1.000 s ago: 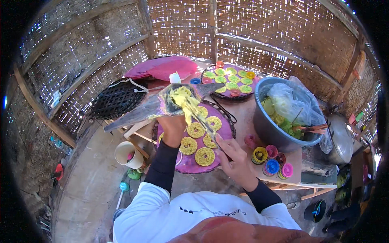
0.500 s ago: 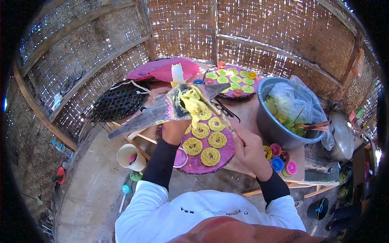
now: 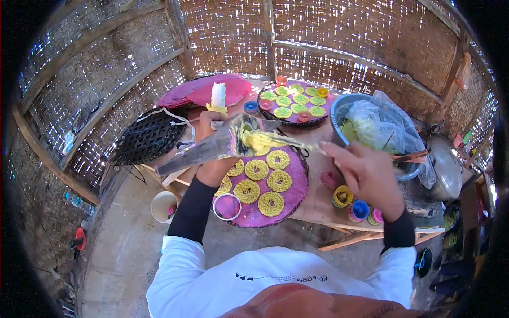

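My left hand (image 3: 208, 126) is closed around a worn wooden press (image 3: 196, 152) with long tapering handles, held above the table. Soft yellow dough (image 3: 255, 143) fills the press's opening and clings to its side. A thin stick (image 3: 305, 145), coated with dough, reaches from there to my right hand (image 3: 366, 172), whose fingers pinch its end. Under the press lies a round tray with a pink cloth (image 3: 292, 199), bearing several yellow lacy dough rings (image 3: 271, 204). A pale hoop (image 3: 214, 209) rests at the tray's left edge. Just beyond my left hand stands a white cylinder (image 3: 218, 95), dough at its base.
At the right is a grey-blue basin (image 3: 338, 114) with plastic bags and dough. Colored ring molds (image 3: 359, 210) sit near the table's front edge. Behind are a second tray of greenish rings (image 3: 298, 99), a folded pink cloth (image 3: 204, 91) and a black woven tray (image 3: 151, 138).
My right hand has moved right, drawing the stick away from the press with dough stretched along it. The press has shifted slightly left, and the view has shifted a little.
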Available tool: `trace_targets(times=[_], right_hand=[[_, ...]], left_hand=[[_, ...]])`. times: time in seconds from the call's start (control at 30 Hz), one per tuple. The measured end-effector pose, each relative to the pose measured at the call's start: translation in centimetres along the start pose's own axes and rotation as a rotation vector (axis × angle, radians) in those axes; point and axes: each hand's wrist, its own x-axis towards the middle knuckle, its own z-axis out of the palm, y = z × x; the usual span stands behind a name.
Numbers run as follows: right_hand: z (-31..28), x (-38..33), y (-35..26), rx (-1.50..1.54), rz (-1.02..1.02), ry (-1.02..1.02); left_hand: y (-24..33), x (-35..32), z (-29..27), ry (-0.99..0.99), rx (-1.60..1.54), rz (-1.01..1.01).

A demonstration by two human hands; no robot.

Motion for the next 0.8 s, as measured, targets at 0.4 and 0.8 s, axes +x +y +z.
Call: trace_targets(times=[0.4, 0.8], right_hand=[[2.6, 3.0, -2.4, -0.212, -0.249, -0.092], [7.7, -2.3, -0.8, 0.484, 0.158, 0.338]], left_hand=[[2.2, 0.5, 1.6, -0.082, 0.181, 0.058], [1.8, -1.5, 3.6, 0.116, -0.461, -0.281]])
